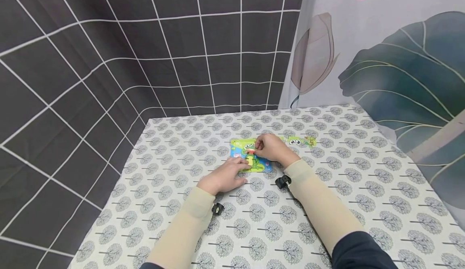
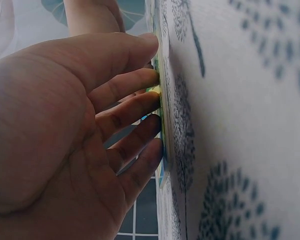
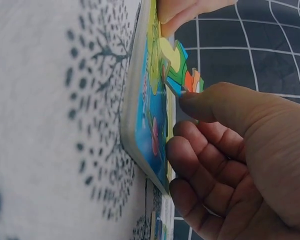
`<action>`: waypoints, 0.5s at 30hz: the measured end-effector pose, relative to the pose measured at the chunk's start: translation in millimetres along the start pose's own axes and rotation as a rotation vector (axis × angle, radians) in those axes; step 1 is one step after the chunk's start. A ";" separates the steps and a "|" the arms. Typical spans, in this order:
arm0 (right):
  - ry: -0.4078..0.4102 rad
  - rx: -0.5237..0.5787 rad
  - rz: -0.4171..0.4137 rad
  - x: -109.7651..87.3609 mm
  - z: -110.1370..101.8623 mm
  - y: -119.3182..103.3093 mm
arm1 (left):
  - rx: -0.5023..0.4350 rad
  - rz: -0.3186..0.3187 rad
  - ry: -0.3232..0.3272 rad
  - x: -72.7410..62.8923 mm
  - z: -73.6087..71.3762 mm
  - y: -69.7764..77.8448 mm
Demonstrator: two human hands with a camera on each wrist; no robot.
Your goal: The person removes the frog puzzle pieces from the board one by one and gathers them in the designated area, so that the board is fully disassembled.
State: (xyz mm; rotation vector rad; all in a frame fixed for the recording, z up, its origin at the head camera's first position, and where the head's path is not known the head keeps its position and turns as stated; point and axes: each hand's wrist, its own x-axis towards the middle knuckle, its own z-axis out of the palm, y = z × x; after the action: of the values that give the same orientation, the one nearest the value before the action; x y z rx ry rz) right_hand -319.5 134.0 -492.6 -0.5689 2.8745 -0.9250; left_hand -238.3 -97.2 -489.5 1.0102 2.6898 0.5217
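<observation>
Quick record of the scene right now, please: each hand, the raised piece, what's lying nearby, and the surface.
Left hand: fingertips rest on a flat, blue-and-green puzzle board with a frog picture
Right hand: pinches a thin green, yellow and orange puzzle piece
Piece angle: tilted up from the board
Nearby: flat green cutout printed with frog eyes, right of the board
Surface: white cloth with grey tree prints

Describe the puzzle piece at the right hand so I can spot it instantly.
On the tree-print tablecloth, find the green-and-blue frog board. At its right side, the right hand holds a small piece in pale yellow, green and orange. Unlike the cartoon-eyed green piece lying farther right, it tilts up from the board.
</observation>
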 end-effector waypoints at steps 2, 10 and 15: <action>0.006 -0.006 0.001 0.0 0.3 0.3 | 0.002 -0.001 -0.001 0.2 0.4 -0.2; 0.029 -0.009 -0.011 0.6 1.4 2.5 | 0.004 -0.005 -0.002 0.2 0.1 0.0; 0.025 -0.004 -0.004 -0.5 -0.8 2.2 | -0.001 -0.006 -0.003 -0.5 -1.1 0.9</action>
State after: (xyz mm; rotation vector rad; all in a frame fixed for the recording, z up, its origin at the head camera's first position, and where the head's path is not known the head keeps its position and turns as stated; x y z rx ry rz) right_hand -320.0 136.3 -493.3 -0.5683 2.8991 -0.9335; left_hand -237.7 -97.2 -488.0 1.0019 2.6892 0.5200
